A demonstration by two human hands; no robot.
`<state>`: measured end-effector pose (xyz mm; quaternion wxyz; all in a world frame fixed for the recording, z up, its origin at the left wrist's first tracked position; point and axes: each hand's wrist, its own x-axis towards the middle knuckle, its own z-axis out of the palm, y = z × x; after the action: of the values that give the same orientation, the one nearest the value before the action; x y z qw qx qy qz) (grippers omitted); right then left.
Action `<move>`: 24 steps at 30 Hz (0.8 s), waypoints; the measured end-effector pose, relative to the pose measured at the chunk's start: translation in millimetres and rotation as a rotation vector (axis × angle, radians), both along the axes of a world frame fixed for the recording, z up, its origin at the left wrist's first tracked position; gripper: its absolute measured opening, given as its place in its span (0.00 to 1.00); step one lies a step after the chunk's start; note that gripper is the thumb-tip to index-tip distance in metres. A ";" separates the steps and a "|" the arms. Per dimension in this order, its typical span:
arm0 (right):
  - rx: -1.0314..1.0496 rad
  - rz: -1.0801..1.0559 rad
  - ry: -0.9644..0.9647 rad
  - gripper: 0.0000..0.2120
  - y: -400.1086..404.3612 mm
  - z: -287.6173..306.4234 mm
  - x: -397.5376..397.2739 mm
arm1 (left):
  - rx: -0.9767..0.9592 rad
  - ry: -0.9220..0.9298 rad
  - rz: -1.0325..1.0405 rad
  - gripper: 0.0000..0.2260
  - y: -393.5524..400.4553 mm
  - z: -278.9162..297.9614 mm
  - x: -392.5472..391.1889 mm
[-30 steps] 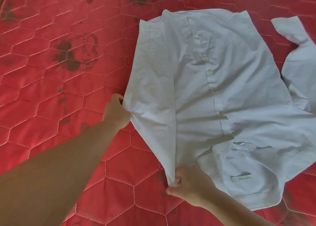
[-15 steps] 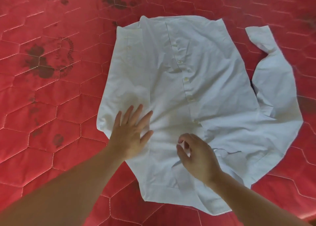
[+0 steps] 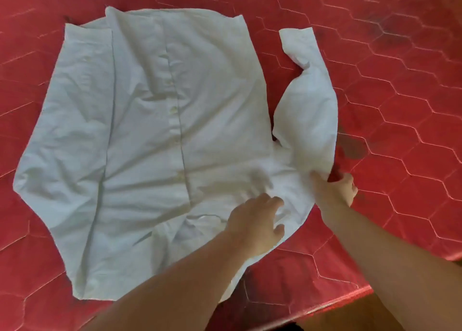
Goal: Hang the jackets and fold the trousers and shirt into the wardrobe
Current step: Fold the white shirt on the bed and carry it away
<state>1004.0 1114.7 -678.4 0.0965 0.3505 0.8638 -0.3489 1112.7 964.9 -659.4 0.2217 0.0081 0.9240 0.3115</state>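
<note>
A white button-up shirt (image 3: 155,135) lies front side up on the red quilted mattress (image 3: 400,85), its left side folded inward. The right sleeve (image 3: 308,105) lies bunched beside the body. My left hand (image 3: 255,222) rests on the shirt near its shoulder, fingers loosely bent on the cloth. My right hand (image 3: 336,188) grips the shirt's edge where the sleeve joins the shoulder, with the thumb on top of the fabric.
The mattress has dark stains, one just right of the sleeve (image 3: 352,148). Its front edge (image 3: 345,297) runs across the lower right, close to my forearms. No jackets, trousers or wardrobe are in view.
Both hands moved right, from the shirt's left and middle to its right shoulder. The left hand no longer presses flat on the folded side, and the right hand now grips the sleeve joint.
</note>
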 end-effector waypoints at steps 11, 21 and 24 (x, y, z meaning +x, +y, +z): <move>-0.597 0.298 -0.235 0.04 38.3 11.1 -82.0 | -0.394 -0.170 0.084 0.27 91.9 -11.4 -74.1; -0.578 0.510 -0.442 0.09 20.4 8.8 -105.2 | 0.106 -0.443 0.091 0.09 69.6 4.9 -61.2; -0.561 0.408 -0.326 0.04 4.3 9.9 -119.4 | 0.111 -0.486 -0.031 0.06 62.7 4.2 -54.1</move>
<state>884.6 1119.0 -668.5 0.3923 0.1822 0.7600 -0.4850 1058.6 1027.6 -655.1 0.4415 -0.0409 0.8246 0.3514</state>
